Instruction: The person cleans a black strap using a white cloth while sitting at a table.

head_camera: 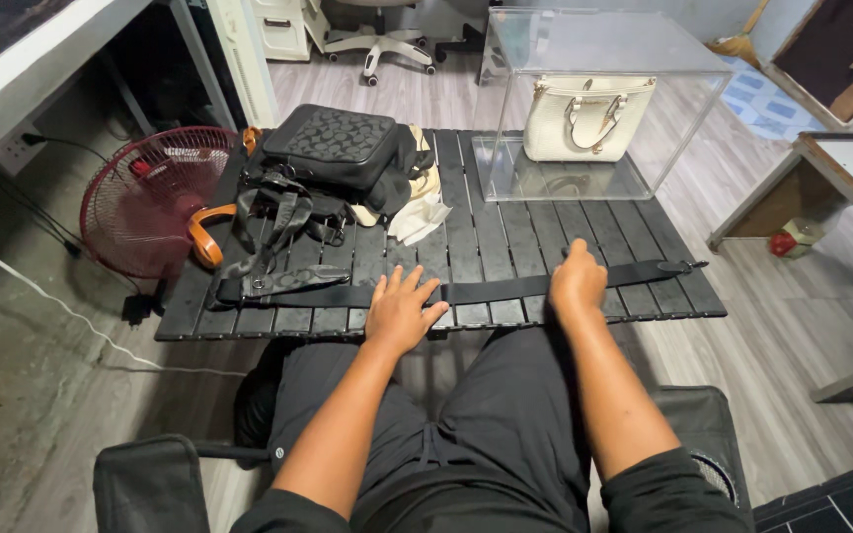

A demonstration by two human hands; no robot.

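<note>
A long black strap [505, 288] lies stretched across the near edge of a low black slatted table [505, 232]. My left hand [402, 311] rests flat on the strap near its middle, fingers spread. My right hand [577, 281] presses on the strap further right, fingers curled down onto it. The strap's left end has a wider padded part [283, 284], and its right end carries a clip [681, 266]. Behind it sits a black patterned bag [333, 146] with tangled straps and an orange-brown handle [204, 242].
A clear plastic box [594, 99] stands at the table's back right with a white handbag [586, 118] inside. White cloth [420, 217] lies beside the black bag. A red fan [145, 202] stands left of the table. An office chair [377, 39] and desks surround.
</note>
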